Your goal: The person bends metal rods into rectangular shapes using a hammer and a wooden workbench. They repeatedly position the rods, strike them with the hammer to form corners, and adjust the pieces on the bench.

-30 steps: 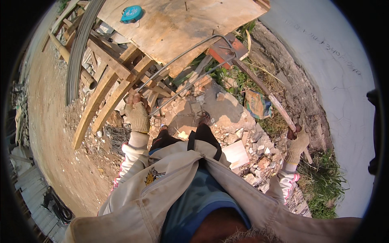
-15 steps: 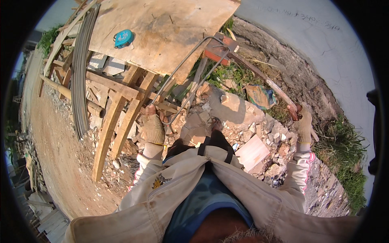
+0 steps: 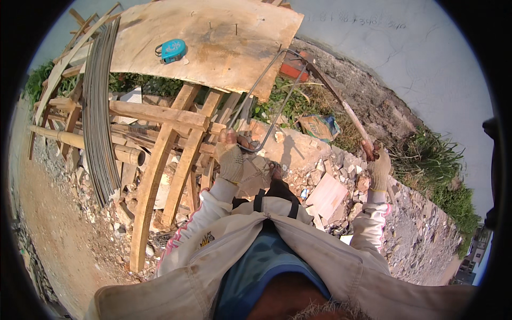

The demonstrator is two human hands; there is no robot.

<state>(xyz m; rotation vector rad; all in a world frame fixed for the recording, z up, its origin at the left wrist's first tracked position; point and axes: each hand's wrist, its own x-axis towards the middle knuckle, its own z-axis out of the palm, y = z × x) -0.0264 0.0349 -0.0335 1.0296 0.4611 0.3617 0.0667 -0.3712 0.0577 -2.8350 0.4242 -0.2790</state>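
Observation:
In my left hand (image 3: 231, 160), gloved, is one end of a thin steel rod (image 3: 275, 122) bent into a long narrow loop. The loop runs up past the plywood's right corner. My gloved right hand (image 3: 380, 170) is closed around the near end of a long rusty bar (image 3: 349, 110). The bar slants up to the left, and its far end meets the rod's upper bend. Whether the two are hooked together there I cannot tell. Behind that bend sits a red block (image 3: 293, 72), partly covered by rod and bar.
A plywood board (image 3: 149, 24) on wooden beams (image 3: 152, 197) carries a teal tape measure (image 3: 173, 50) and upright nails. At left, a bundle of steel rods (image 3: 98, 117) crosses a bamboo pole (image 3: 69, 138). Rubble (image 3: 341, 165) surrounds my feet; a grey wall (image 3: 426, 69) stands right.
My hands have come closer together in view, the left shifting right and the right shifting left. The rod loop and bar moved along with them. The whole view has turned slightly.

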